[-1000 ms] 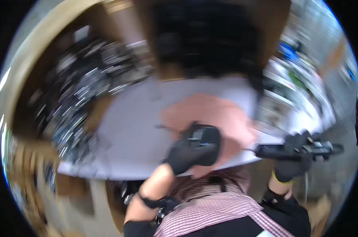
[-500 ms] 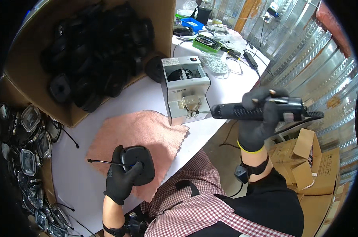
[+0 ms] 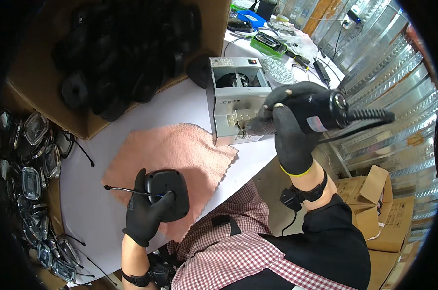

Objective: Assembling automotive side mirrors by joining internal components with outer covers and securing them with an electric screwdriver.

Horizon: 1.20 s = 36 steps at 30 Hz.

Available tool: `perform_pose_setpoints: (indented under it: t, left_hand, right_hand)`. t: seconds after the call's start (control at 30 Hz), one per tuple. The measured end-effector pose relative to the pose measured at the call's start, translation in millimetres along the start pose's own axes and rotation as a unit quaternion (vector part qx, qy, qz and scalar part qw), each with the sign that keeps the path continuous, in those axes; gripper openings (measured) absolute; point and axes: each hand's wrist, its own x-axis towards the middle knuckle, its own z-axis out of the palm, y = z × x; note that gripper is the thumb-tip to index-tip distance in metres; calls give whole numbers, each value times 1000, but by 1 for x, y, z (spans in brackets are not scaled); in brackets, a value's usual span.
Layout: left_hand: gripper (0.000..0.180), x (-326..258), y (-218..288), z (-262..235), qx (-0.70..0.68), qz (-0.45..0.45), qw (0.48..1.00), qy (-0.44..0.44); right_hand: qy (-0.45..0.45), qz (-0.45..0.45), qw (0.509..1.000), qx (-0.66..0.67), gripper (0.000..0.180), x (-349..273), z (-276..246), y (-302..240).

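My left hand, in a black glove, grips a black rounded-square housing over a pink cloth. A thin cable with a small connector sticks out to the left of it. My right hand, also gloved, is wrapped round a black electric screwdriver with a coiled cord. Its front end points left at the outlet of a grey screw feeder. Whether the bit touches a screw there is too small to tell.
A cardboard box of black housings stands at the back left. Clear-fronted parts with cables crowd the left edge. Beyond the feeder lie a bag of small screws and a green tray. Open cartons sit at lower right.
My right hand has swung the electric screwdriver left and turned it, bringing its front end to the screw feeder. My left hand keeps hold of the housing. The view has shifted slightly.
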Motion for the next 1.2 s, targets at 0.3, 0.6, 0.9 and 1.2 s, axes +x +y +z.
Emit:
perform_pose_setpoints:
  t: [0.3, 0.6, 0.9, 1.2]
  left_hand:
    - [76, -8, 0, -5, 72, 13, 997, 19]
    - [52, -2, 7, -5, 45, 33, 998, -30]
    - [51, -9, 24, -3, 107, 14, 994, -22]
    - [52, -8, 22, -4, 151, 28, 988, -24]
  right_hand:
    - [-281, -50, 956, -72, 33, 12, -10, 0]
    - [-105, 13, 980, 169, 29, -31, 27, -16]
    - [-211, -34, 949, 231, 36, -37, 90, 1]
    - [-207, -15, 951, 228, 37, -37, 91, 6]
